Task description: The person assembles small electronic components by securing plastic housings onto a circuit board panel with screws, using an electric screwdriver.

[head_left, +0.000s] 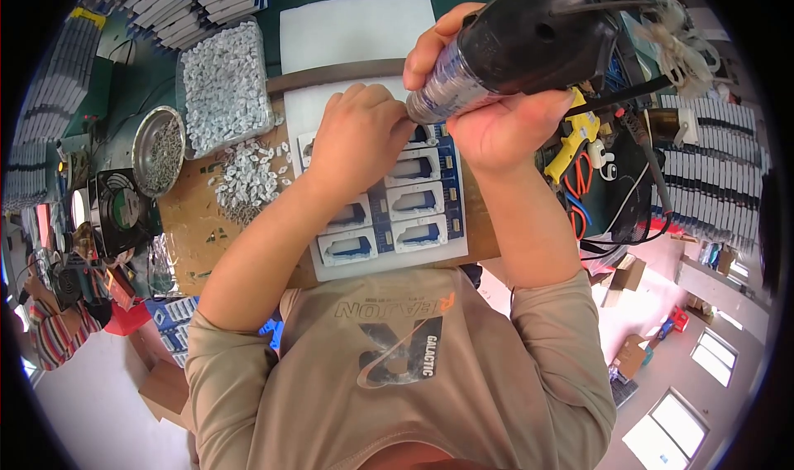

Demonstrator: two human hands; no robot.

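My right hand (504,131) is wrapped round a large black electric screwdriver (538,40), which slants down to the left over the work. My left hand (356,135) is closed beside the screwdriver's tip, fingertips drawn together; whatever they hold is hidden. Under both hands lies a blue circuit-board panel (451,180) bearing several white plastic frames (418,199) in rows. A white foam sheet (389,266) supports the panel. The screwdriver's very tip and the frames at the far left are covered by my left hand.
Left of the work stand a clear bin of small white plastic pieces (223,81), a loose pile of them (248,176), a metal bowl (137,160) of screws and a black fan (120,205). At right lie a yellow glue gun (577,137), cables and stacked panels (711,172).
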